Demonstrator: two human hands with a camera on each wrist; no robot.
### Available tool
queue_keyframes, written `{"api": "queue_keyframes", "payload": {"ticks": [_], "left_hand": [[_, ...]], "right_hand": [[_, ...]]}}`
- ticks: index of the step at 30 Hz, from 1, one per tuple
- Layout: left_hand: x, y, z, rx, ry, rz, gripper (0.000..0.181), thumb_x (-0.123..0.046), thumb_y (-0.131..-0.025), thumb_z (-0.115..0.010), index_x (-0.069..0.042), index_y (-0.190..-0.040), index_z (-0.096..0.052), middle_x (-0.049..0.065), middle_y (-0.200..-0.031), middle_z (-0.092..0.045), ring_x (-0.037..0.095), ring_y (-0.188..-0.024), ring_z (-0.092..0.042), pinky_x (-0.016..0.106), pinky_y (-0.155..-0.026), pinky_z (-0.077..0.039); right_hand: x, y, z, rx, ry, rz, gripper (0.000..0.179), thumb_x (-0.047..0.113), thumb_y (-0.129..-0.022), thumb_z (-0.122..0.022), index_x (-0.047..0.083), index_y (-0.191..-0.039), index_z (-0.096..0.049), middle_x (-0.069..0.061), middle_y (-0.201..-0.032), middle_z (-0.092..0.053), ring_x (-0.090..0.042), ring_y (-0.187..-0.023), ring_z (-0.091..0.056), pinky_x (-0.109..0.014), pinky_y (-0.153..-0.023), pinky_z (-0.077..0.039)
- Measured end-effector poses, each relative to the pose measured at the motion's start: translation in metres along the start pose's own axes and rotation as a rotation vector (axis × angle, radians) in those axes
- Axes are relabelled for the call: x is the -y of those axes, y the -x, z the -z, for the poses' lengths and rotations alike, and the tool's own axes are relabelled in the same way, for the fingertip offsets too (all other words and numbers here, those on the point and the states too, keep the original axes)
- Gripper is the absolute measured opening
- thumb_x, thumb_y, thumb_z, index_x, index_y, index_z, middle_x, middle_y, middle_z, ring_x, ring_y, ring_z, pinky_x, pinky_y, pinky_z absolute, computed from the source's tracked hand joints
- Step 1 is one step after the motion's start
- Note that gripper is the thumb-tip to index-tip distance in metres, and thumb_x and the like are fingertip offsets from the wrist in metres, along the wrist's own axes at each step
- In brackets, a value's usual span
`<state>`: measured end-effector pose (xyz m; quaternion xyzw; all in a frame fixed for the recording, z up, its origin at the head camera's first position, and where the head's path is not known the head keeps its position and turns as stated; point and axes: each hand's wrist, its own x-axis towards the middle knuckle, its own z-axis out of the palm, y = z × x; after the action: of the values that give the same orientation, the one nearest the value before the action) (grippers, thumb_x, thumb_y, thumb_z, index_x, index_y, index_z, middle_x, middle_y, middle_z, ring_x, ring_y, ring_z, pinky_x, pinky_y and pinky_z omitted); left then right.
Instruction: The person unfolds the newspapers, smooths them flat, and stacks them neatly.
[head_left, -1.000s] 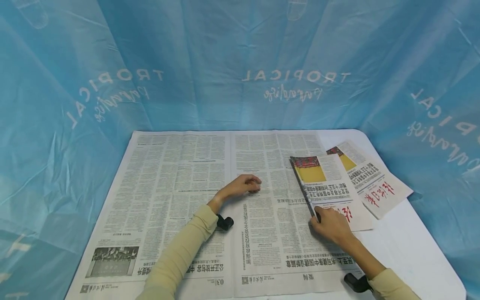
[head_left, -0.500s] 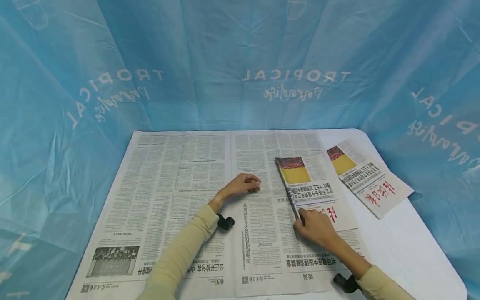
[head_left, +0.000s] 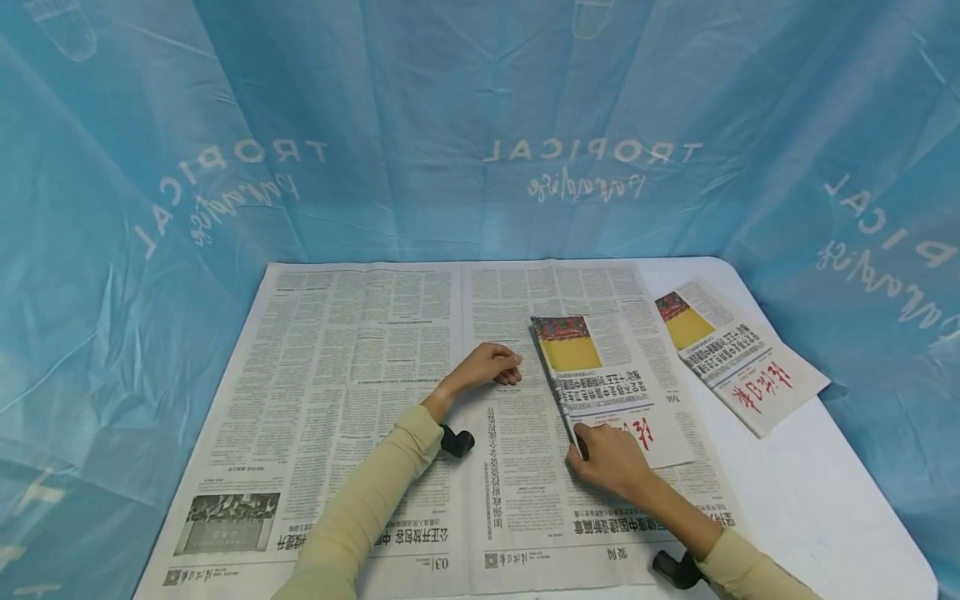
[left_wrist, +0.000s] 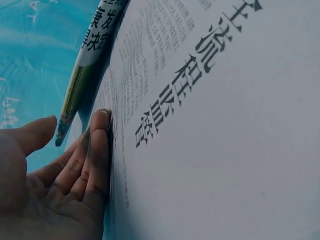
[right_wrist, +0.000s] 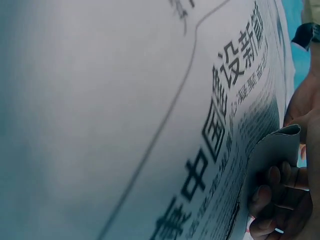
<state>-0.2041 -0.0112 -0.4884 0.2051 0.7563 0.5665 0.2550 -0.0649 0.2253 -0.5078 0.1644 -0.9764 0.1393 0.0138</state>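
My right hand (head_left: 611, 458) grips the near left corner of a folded newspaper (head_left: 637, 417) with a red-and-yellow picture. In the right wrist view, its fingers (right_wrist: 287, 182) curl against the folded paper's edge (right_wrist: 280, 145). That bundle lies over a large spread newspaper (head_left: 360, 350). My left hand (head_left: 487, 365) rests on the spread sheet, just left of the bundle, holding nothing. In the left wrist view, the left hand (left_wrist: 75, 180) has its thumb apart from relaxed fingers, and the bundle's folded edge (left_wrist: 90, 60) stands beyond them.
A second folded newspaper (head_left: 750, 367) lies to the right on the white table (head_left: 825, 500). Blue curtains (head_left: 480, 208) with mirrored lettering hang behind and on both sides. A dark camera mount sits on each wrist.
My right hand has slid the folded newspaper leftward over the spread sheet, away from the second folded newspaper. The left hand has barely moved.
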Motion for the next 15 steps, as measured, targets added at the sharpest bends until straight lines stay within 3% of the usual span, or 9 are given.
{"api": "queue_keyframes", "payload": {"ticks": [8,15], "left_hand": [[-0.001,-0.001,-0.002,-0.038,0.013,0.026,0.034,-0.013,-0.103,-0.049,0.013,-0.123,-0.057,0.028,-0.100,-0.069,0.031,-0.089,-0.070,0.030,-0.077,-0.057],[0.000,-0.002,-0.004,-0.052,0.025,0.050,0.029,-0.014,-0.102,-0.051,0.011,-0.110,-0.064,0.025,-0.094,-0.070,0.027,-0.081,-0.070,0.030,-0.073,-0.057]], "right_hand": [[0.016,-0.004,-0.003,0.017,0.027,0.020,0.025,0.022,-0.083,-0.065,0.019,-0.066,-0.047,0.009,-0.050,-0.037,-0.005,-0.042,-0.033,-0.022,-0.040,-0.024],[0.027,-0.005,-0.011,-0.017,0.045,0.077,0.027,0.021,-0.081,-0.065,0.020,-0.064,-0.044,0.011,-0.050,-0.033,-0.004,-0.042,-0.030,-0.022,-0.040,-0.021]]}}
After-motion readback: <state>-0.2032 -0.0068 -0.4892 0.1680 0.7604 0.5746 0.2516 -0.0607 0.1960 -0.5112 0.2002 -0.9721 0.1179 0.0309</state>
